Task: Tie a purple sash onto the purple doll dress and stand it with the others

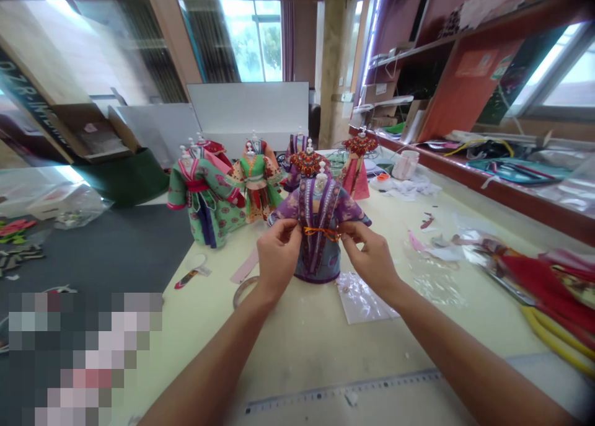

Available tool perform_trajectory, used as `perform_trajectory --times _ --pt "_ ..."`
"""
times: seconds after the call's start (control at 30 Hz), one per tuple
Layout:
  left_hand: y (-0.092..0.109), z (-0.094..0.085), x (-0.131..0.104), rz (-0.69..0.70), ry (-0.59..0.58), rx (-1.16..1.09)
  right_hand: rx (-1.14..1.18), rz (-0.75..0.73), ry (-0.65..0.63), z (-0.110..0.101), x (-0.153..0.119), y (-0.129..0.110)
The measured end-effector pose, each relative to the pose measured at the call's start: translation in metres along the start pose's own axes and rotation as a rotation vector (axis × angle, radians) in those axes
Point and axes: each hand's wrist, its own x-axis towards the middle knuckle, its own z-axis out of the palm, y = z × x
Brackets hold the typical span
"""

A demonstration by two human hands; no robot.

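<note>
A small purple robe (320,258) stands upright on a mini dress form in front of me, its white knobbed top (321,170) rising above the collar. Across its waist runs a thin orange cord (320,232), looped at the front. My left hand (279,252) pinches the cord's end at the robe's left side. On the opposite side, my right hand (369,249) pinches the other end between thumb and fingertips. Both hands touch or nearly touch the robe's cloth.
Behind stand several dressed forms, among them a green robe (207,196) and a red-collared dress (357,172). Clear plastic bags (365,297), a tape roll (244,291) and a long ruler (344,392) lie on the table. A white jar (405,164) stands at right, near red cloth (543,283).
</note>
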Motion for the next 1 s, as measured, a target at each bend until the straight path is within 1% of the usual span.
perform_trajectory --times 0.1,0.37,0.5,0.6,0.67,0.73,0.8,0.87,0.93,1.0 --pt "0.0006 0.0008 -0.0008 -0.003 0.0 0.006 0.198 0.091 -0.026 0.0024 0.0022 -0.0005" --pt "-0.0014 0.0015 -0.0031 -0.028 -0.016 -0.027 0.602 0.282 -0.056 0.004 0.0049 -0.0005" --pt "-0.001 0.0011 -0.0038 -0.043 -0.014 -0.026 0.732 0.301 -0.061 0.0028 0.0076 -0.0012" --pt "-0.0009 0.0011 -0.0041 -0.043 -0.015 -0.03 0.747 0.283 -0.057 0.0019 0.0081 -0.001" --pt "-0.0006 0.0013 -0.0042 -0.038 -0.017 -0.04 0.653 0.241 -0.039 0.0015 0.0066 -0.0004" --pt "-0.0003 0.0018 -0.0042 -0.036 -0.02 -0.046 0.438 0.157 0.01 0.0014 0.004 0.0003" --pt "-0.0001 0.0023 -0.0041 -0.034 -0.021 -0.044 0.183 0.018 0.074 0.0018 0.0012 0.0012" --pt "-0.0002 0.0026 -0.0041 -0.029 -0.022 -0.037 -0.018 -0.15 0.123 0.0028 -0.0004 0.0023" --pt "-0.0003 0.0026 -0.004 -0.023 -0.025 -0.027 -0.156 -0.291 0.147 0.0042 -0.0004 0.0033" --pt "-0.0004 0.0023 -0.0041 -0.02 -0.026 -0.02 -0.264 -0.371 0.153 0.0055 0.001 0.0038"
